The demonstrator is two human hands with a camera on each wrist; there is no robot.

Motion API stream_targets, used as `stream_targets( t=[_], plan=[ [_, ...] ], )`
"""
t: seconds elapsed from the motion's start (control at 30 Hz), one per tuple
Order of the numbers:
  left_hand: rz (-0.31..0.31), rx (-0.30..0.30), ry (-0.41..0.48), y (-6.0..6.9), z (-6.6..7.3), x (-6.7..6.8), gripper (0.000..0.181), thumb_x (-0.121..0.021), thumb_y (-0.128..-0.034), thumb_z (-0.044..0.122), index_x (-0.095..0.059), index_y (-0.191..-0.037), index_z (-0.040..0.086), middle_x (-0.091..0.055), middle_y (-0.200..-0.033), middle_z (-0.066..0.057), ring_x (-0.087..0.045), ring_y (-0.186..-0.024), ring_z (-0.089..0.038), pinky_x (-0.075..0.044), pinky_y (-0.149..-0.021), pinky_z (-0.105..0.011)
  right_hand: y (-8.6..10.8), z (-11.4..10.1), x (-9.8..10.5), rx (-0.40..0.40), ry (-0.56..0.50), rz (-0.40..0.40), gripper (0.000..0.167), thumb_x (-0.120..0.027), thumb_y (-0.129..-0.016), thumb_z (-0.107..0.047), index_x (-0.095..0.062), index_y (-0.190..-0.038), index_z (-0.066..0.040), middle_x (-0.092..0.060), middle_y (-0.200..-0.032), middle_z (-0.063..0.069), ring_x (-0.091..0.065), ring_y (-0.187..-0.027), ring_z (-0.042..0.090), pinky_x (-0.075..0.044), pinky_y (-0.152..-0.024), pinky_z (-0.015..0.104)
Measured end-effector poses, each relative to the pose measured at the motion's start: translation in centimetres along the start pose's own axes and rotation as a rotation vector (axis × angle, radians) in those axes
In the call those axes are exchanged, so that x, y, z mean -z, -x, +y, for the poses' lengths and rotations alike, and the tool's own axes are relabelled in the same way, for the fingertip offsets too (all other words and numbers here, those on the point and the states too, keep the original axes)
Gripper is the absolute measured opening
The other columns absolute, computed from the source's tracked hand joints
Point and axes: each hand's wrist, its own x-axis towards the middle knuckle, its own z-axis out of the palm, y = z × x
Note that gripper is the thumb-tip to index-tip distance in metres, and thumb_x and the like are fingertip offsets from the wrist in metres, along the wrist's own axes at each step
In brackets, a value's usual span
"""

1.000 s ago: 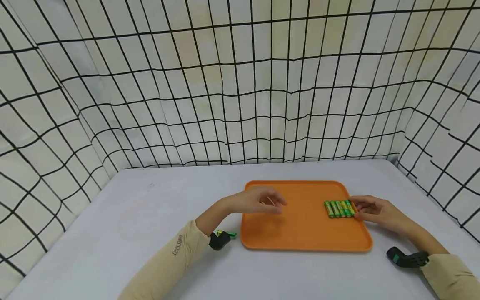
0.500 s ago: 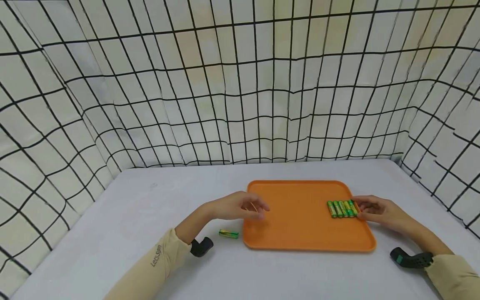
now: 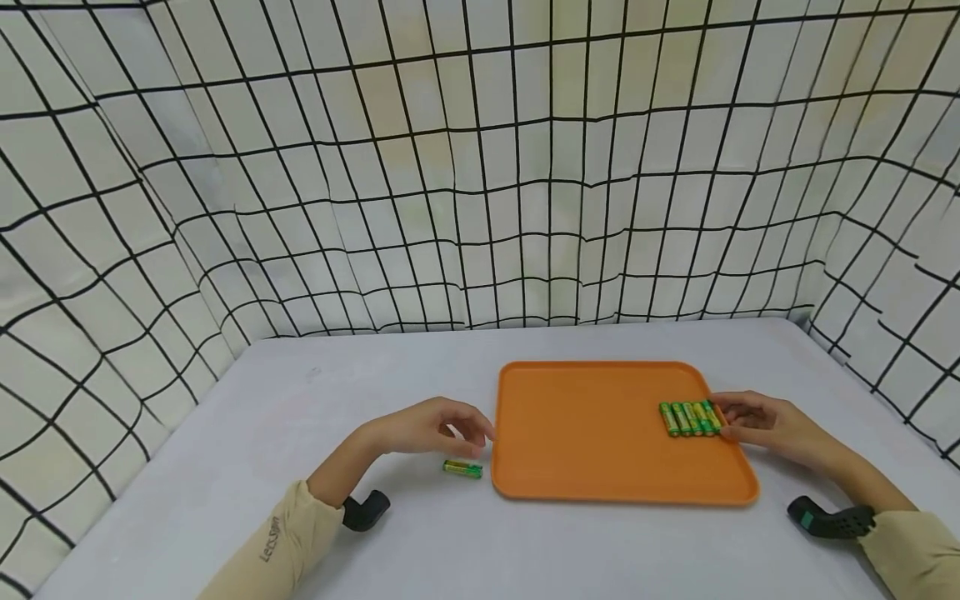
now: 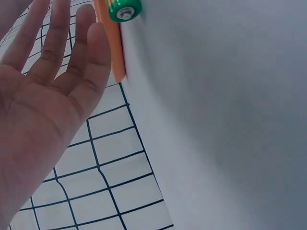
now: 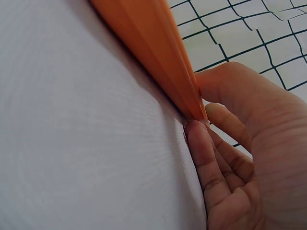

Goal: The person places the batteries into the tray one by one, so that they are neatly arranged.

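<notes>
A green and yellow battery (image 3: pixel 462 469) lies on the white table, left of the orange tray (image 3: pixel 585 450). My left hand (image 3: pixel 431 427) hovers just above and behind that battery, its fingers loosely bent with nothing between them. In the left wrist view the palm and fingers (image 4: pixel 53 86) show beside the battery's end (image 4: pixel 125 12). My right hand (image 3: pixel 765 421) grips the tray's right rim, thumb and fingertips against it; the right wrist view shows them at the tray's edge (image 5: pixel 158 57). Several matching batteries (image 3: pixel 690 418) lie side by side in a row inside the tray, against that rim.
The white table (image 3: pixel 360 367) reaches back to a white wall with a black grid (image 3: pixel 480 208), which also runs along both sides. A black wrist device (image 3: pixel 366 510) sits under the left wrist, and another (image 3: pixel 828 518) under the right.
My left hand has moved left from over the tray to above the single battery, which its wrist partly hid before. The right hand has stayed at the tray's rim.
</notes>
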Motion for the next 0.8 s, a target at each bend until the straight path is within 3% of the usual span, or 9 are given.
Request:
stream_targets(
  t=[0.27,0.47,0.8],
  plan=[
    [-0.062,0.025,0.038,1.1,-0.7,0.0,0.033,-0.074,-0.0865,0.013,-0.068,-0.118,0.008,-0.067,-0.115,-0.008,-0.06,-0.104,-0.025,-0.052,-0.083,-0.028,-0.1,0.1,0.0,0.011,-0.011,-0.006,0.047,-0.067,-0.092,-0.008,-0.051,-0.134,0.008,-0.06,-0.107,-0.006,-0.056,-0.089,0.002,-0.049,-0.076,0.013],
    [-0.126,0.044,0.04,1.9,-1.0,-0.1,0.037,-0.076,-0.0842,0.008,-0.068,-0.12,0.01,-0.067,-0.116,-0.004,-0.061,-0.1,-0.017,-0.051,-0.082,-0.025,-0.1,0.0,0.0,-0.006,-0.009,-0.014,0.048,-0.067,-0.092,-0.01,-0.051,-0.134,0.007,-0.06,-0.108,-0.006,-0.056,-0.09,0.002,-0.049,-0.076,0.013],
    [-0.224,0.028,-0.01,1.7,-1.0,-0.1,0.036,-0.073,-0.0867,0.007,-0.068,-0.122,0.01,-0.065,-0.104,0.003,-0.057,-0.093,-0.009,-0.048,-0.079,-0.021,0.1,0.1,0.0,0.009,0.01,-0.003,0.047,-0.067,-0.092,-0.008,-0.051,-0.133,0.008,-0.059,-0.107,-0.012,-0.056,-0.089,0.001,-0.048,-0.075,0.013]
  ],
)
